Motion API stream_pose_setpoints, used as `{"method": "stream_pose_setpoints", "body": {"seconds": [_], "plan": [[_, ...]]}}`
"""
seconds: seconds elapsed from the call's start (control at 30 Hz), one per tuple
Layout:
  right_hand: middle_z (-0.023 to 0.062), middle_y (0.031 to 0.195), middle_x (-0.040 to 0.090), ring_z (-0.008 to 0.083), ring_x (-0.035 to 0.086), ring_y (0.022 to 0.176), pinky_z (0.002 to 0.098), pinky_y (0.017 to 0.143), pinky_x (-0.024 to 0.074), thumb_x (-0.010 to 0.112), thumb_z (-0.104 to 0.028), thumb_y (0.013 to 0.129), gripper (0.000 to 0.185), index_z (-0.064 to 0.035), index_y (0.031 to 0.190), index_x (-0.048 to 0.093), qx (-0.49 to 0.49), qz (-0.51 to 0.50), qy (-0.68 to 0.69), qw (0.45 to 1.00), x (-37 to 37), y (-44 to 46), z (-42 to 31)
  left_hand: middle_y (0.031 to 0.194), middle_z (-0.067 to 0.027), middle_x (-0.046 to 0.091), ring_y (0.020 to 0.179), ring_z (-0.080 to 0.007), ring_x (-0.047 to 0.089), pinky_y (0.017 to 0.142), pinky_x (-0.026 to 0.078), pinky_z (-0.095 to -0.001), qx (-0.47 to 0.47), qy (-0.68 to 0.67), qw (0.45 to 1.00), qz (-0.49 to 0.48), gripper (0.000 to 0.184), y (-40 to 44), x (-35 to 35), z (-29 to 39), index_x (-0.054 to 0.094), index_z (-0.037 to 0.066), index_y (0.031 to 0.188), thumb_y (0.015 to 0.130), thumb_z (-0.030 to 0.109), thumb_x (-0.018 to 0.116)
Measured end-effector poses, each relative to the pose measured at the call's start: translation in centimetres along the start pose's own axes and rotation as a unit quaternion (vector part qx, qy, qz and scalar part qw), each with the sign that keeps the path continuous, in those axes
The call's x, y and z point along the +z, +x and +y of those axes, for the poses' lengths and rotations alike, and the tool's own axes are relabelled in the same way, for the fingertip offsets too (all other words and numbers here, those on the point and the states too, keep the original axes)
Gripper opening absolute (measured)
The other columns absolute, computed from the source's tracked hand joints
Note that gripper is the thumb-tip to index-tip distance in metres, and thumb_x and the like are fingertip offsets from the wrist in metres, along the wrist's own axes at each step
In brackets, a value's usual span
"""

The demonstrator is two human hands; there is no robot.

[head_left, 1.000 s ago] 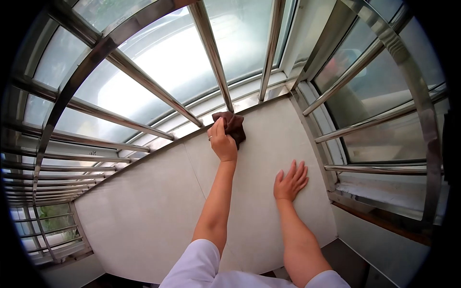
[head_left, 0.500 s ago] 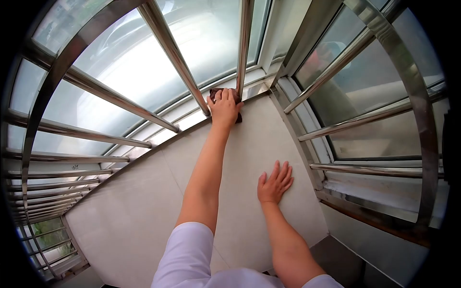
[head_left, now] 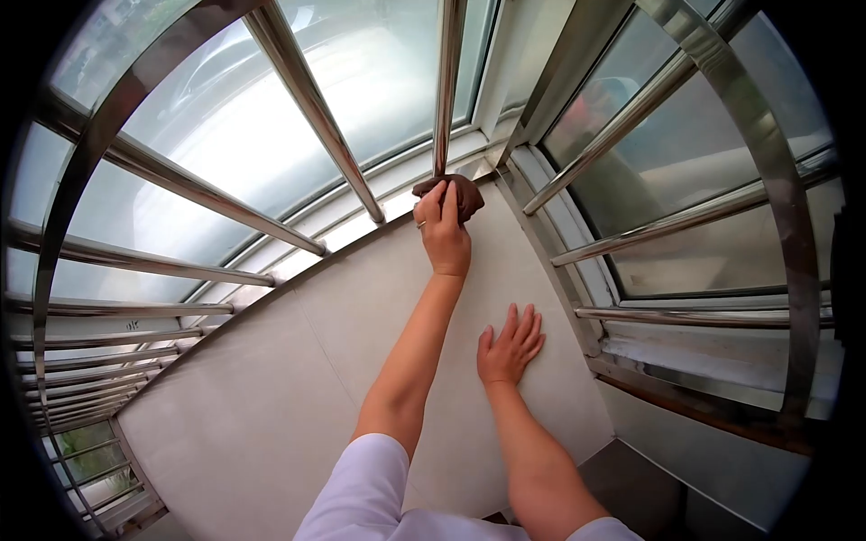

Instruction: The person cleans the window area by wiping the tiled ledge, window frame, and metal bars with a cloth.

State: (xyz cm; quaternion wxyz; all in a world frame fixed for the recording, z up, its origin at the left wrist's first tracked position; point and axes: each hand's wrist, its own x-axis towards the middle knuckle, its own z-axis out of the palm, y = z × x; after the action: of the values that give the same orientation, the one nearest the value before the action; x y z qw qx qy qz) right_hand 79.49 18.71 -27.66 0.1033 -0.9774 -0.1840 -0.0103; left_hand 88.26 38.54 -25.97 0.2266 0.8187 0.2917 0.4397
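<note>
A bunched dark brown cloth point(head_left: 466, 196) is in my left hand point(head_left: 444, 242), whose fingers are closed on it. Cloth and hand are at the foot of an upright metal bar point(head_left: 448, 90), where the pale tiled surface point(head_left: 244, 379) meets the window frame. A ring shows on one finger. Lower and to the right, my right hand point(head_left: 511, 350) lies flat on the tiled surface, fingers stretched out and holding nothing.
Shiny metal bars point(head_left: 311, 99) run along the left window point(head_left: 234, 99). More bars cross the right-hand window point(head_left: 695, 162). A curved metal strip point(head_left: 798, 225) arcs in front on the right. The metal edge point(head_left: 532, 234) borders the tiles.
My left hand has shifted right with the cloth, from between two bars to the bar's base near the corner. The cloth is now more bunched. My right hand stays flat on the tiles.
</note>
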Motion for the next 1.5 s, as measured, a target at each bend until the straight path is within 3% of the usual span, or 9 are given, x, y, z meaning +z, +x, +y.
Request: {"method": "stream_pose_setpoints", "body": {"seconds": [0.2,0.33,0.6,0.8,0.93,1.13,1.2,1.3,1.5], "plan": [[0.0184,0.151,0.026,0.0387,0.022,0.139,0.0587,0.111,0.0163,0.056,-0.032,0.084,0.063,-0.0093,0.14,0.038,0.0,0.002,-0.006,1.0,0.0,0.3,0.1,0.152,-0.0132,0.029,0.141,-0.0293,0.025,0.114,0.019,-0.047,0.109,0.23,0.938,-0.237,0.057,1.1,7.9,-1.3,0.033,-0.001,0.144,0.089,0.013,0.04],[0.018,0.151,0.025,0.0379,0.019,0.14,0.0579,0.111,0.0133,0.055,-0.03,0.085,0.063,-0.0089,0.141,0.035,0.003,-0.02,0.013,1.0,-0.6,-0.1,-0.1,0.152,-0.012,0.03,0.139,-0.0295,0.028,0.113,0.021,-0.0466,0.151,0.246,0.919,-0.269,0.066,2.6,8.0,-2.6,0.035,0.001,0.143,0.087,0.031,0.055],[0.0169,0.151,0.026,0.0382,0.022,0.14,0.0589,0.111,0.0158,0.058,-0.033,0.082,0.065,-0.0102,0.14,0.039,0.012,-0.005,0.003,1.0,0.1,0.1,0.0,0.138,-0.0108,0.048,0.126,-0.0272,0.045,0.101,0.04,-0.0385,0.148,0.207,0.954,-0.158,0.047,-1.5,7.3,-1.0,0.053,0.002,0.129,0.082,0.01,0.053],[0.0163,0.152,0.023,0.037,0.019,0.141,0.0576,0.112,0.0142,0.056,-0.033,0.084,0.064,-0.0112,0.141,0.038,0.011,-0.019,-0.006,1.0,0.1,0.1,0.1,0.126,-0.0056,0.057,0.117,-0.0227,0.052,0.094,0.044,-0.035,0.212,0.123,0.927,-0.285,0.043,-1.7,2.7,-0.5,0.057,0.005,0.123,0.081,0.011,0.053],[0.0164,0.152,0.023,0.0365,0.018,0.141,0.0567,0.112,0.0137,0.054,-0.033,0.085,0.064,-0.011,0.142,0.035,0.001,-0.013,-0.021,1.0,0.6,0.0,0.1,0.126,-0.0045,0.057,0.116,-0.0226,0.052,0.094,0.044,-0.0348,0.107,0.207,0.944,-0.235,0.043,-3.0,-3.8,-4.5,0.058,0.006,0.123,0.08,0.009,0.055],[0.0163,0.152,0.025,0.0361,0.019,0.141,0.0562,0.112,0.0145,0.053,-0.032,0.087,0.062,-0.0119,0.143,0.035,-0.001,-0.011,-0.03,0.999,0.6,-0.2,0.0,0.127,-0.0103,0.055,0.116,-0.0311,0.048,0.099,0.039,-0.0377,-0.18,0.143,0.97,0.072,0.055,-6.4,-17.8,-11.2,0.055,0.002,0.127,0.075,-0.015,0.049],[0.0163,0.151,0.026,0.0361,0.02,0.141,0.0561,0.112,0.0152,0.054,-0.031,0.087,0.062,-0.012,0.143,0.035,-0.007,0.004,-0.038,0.999,0.8,-0.2,0.1,0.132,-0.0128,0.051,0.121,-0.0323,0.045,0.103,0.034,-0.0387,-0.182,0.123,0.961,0.17,0.05,-4.7,-18.3,-13.0,0.053,0.002,0.129,0.08,-0.008,0.051],[0.0148,0.151,0.026,0.0353,0.022,0.14,0.0559,0.111,0.0168,0.054,-0.032,0.087,0.061,-0.0127,0.142,0.035,-0.013,0.017,-0.04,0.999,1.0,-0.4,0.2,0.144,-0.0103,0.037,0.136,-0.0305,0.029,0.109,0.028,-0.0418,-0.098,0.333,0.938,-0.015,0.049,-2.7,-15.8,-12.7,0.045,0.004,0.133,0.086,0.013,0.06],[0.0127,0.151,0.028,0.0332,0.024,0.14,0.0543,0.111,0.0187,0.053,-0.032,0.089,0.059,-0.015,0.142,0.036,-0.015,0.037,-0.045,0.998,1.3,-0.3,0.2,0.132,-0.01,0.051,0.122,-0.0257,0.049,0.099,0.041,-0.035,0.059,0.418,0.9,-0.105,0.051,-2.1,-21.5,-17.0,0.048,0.003,0.131,0.082,0.012,0.059]]}}
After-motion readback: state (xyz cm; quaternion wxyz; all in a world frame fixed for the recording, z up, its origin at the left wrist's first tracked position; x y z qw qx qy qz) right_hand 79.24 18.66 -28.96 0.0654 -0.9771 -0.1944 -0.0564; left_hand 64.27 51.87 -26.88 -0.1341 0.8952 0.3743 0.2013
